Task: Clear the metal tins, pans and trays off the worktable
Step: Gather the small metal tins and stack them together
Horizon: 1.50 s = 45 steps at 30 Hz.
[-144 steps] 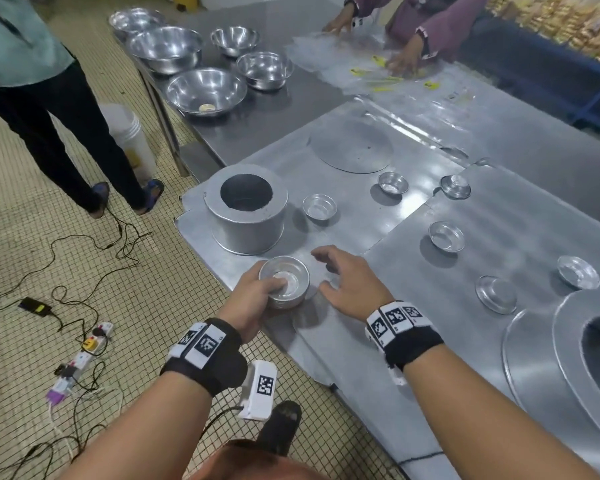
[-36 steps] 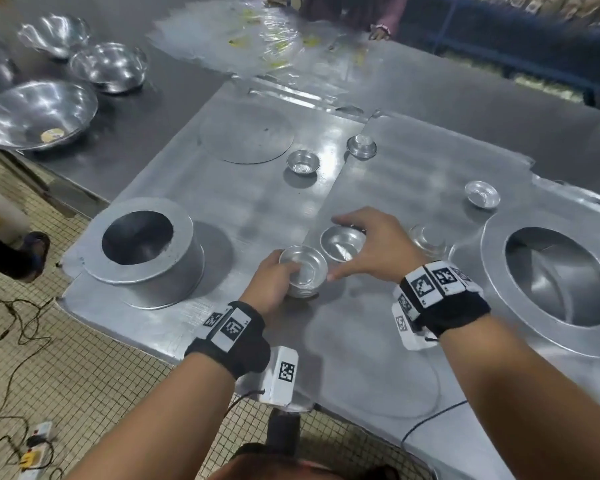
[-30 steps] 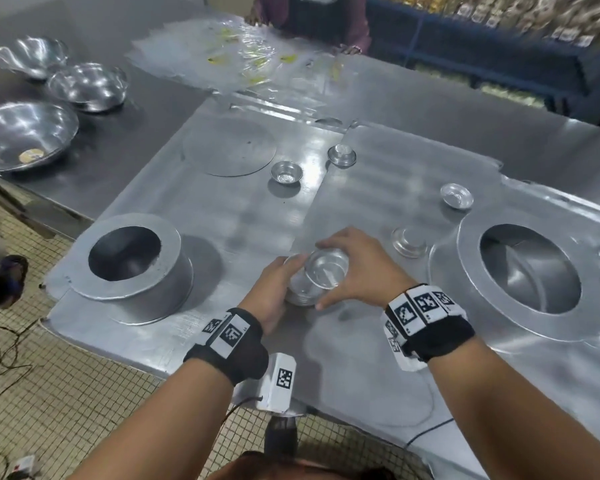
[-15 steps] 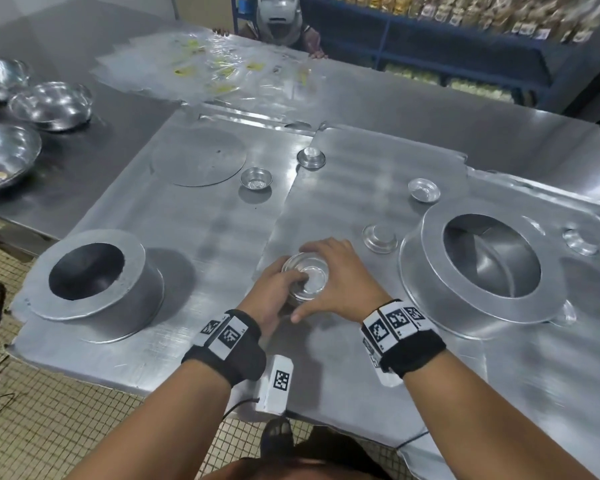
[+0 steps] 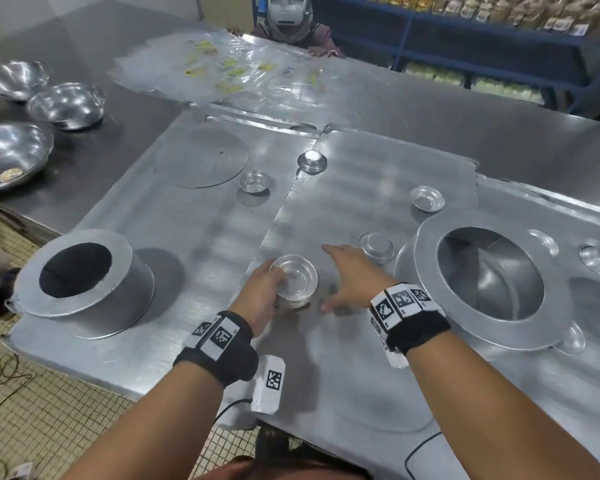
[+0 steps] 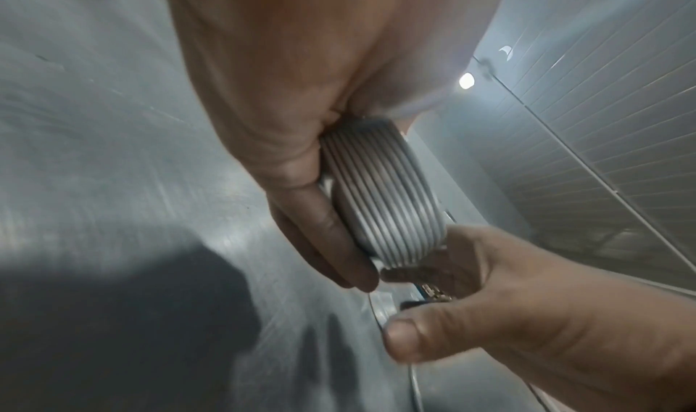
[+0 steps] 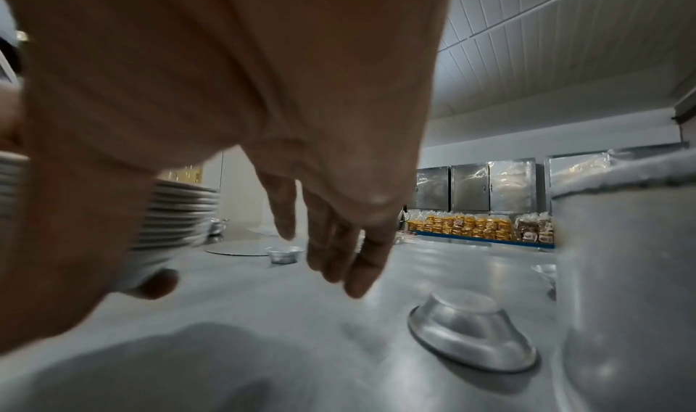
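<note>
My left hand grips a nested stack of small metal tins just above the worktable; in the left wrist view the stack of tins shows many ribbed rims between thumb and fingers. My right hand is open beside the stack, fingers stretched out, close to an upside-down tin. More small tins lie further off: an upright tin, an inverted tin and a third tin.
A large ring-topped pan stands at right, a second ring-topped pan at left, and a flat metal disc lies beyond. Steel bowls sit on the far left table. A person stands across the table.
My right hand has let go of the stack after setting a tin onto it and now reaches right, fingers spread. The left hand keeps holding the stack.
</note>
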Each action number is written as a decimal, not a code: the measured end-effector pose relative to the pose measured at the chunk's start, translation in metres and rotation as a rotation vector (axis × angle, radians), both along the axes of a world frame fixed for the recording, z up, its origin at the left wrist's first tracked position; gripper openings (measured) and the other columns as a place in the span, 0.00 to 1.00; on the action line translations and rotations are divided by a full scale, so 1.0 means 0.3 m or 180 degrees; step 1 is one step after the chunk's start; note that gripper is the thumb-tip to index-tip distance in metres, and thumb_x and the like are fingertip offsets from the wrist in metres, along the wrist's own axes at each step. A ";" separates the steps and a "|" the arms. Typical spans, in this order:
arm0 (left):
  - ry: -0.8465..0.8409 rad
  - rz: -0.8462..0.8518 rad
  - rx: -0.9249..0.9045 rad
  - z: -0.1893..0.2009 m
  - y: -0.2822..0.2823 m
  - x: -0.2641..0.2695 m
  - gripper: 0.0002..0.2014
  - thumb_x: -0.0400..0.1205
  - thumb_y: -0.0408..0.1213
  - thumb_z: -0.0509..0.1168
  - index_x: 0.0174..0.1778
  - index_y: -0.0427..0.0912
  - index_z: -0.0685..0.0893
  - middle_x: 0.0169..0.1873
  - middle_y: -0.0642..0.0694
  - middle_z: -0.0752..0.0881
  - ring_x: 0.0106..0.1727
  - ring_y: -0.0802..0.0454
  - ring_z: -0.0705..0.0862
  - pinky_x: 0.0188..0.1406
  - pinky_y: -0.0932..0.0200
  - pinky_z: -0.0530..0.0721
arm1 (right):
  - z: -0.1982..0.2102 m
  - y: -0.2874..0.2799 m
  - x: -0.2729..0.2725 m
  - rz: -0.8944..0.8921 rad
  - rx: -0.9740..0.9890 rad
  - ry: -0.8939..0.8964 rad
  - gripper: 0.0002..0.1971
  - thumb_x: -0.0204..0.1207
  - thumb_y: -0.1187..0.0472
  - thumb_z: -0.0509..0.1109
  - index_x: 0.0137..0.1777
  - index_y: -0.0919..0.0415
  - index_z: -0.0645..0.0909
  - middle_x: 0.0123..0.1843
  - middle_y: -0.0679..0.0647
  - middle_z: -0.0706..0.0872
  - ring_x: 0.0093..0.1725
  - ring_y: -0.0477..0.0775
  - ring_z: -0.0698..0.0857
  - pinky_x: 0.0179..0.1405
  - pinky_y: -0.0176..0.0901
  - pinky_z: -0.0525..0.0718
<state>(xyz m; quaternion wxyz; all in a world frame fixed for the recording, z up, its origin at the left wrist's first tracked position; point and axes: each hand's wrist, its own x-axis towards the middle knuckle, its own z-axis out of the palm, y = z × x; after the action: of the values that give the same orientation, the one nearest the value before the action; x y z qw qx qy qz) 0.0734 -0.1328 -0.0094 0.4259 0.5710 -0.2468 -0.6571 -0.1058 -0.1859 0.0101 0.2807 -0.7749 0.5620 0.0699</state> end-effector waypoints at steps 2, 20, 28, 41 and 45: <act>-0.0103 0.0157 0.0003 -0.015 0.003 0.015 0.14 0.84 0.26 0.54 0.58 0.39 0.84 0.49 0.35 0.84 0.53 0.28 0.85 0.55 0.23 0.86 | -0.026 -0.057 -0.012 -0.0338 -0.0340 0.0528 0.44 0.66 0.48 0.81 0.79 0.58 0.66 0.76 0.58 0.72 0.77 0.64 0.68 0.74 0.58 0.72; 0.0046 0.0499 0.0255 0.006 0.050 0.036 0.18 0.80 0.22 0.54 0.62 0.35 0.82 0.63 0.26 0.80 0.64 0.21 0.82 0.43 0.38 0.91 | -0.179 -0.245 -0.053 -0.2183 -0.0660 0.0336 0.28 0.77 0.62 0.71 0.73 0.68 0.64 0.71 0.67 0.76 0.73 0.68 0.74 0.68 0.54 0.77; -0.0033 0.0101 0.0150 0.015 -0.003 0.077 0.18 0.79 0.21 0.53 0.61 0.32 0.81 0.53 0.34 0.81 0.54 0.29 0.84 0.52 0.29 0.89 | -0.116 -0.187 -0.013 -0.1916 -0.0967 -0.0606 0.34 0.64 0.56 0.81 0.68 0.62 0.71 0.63 0.65 0.78 0.62 0.67 0.81 0.59 0.49 0.79; 0.0434 -0.0159 0.0141 0.034 -0.124 0.229 0.24 0.89 0.51 0.59 0.72 0.35 0.81 0.61 0.28 0.86 0.48 0.37 0.88 0.51 0.37 0.90 | 0.017 0.002 0.291 -0.1511 -0.1391 -0.3019 0.31 0.57 0.55 0.90 0.58 0.52 0.79 0.57 0.48 0.82 0.53 0.47 0.88 0.53 0.42 0.90; 0.0506 -0.0317 0.0055 0.027 -0.133 0.272 0.24 0.90 0.52 0.55 0.65 0.35 0.84 0.50 0.34 0.90 0.44 0.41 0.90 0.58 0.38 0.85 | -0.009 0.035 0.358 -0.1404 -0.1269 -0.3090 0.30 0.57 0.56 0.90 0.55 0.55 0.78 0.54 0.49 0.84 0.53 0.49 0.89 0.56 0.44 0.90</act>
<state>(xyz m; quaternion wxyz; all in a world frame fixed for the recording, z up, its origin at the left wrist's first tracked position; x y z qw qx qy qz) 0.1549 -0.1726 -0.0013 0.4059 0.5078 -0.2346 -0.7227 0.0015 -0.1753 0.0076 0.3632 -0.6205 0.5193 -0.4620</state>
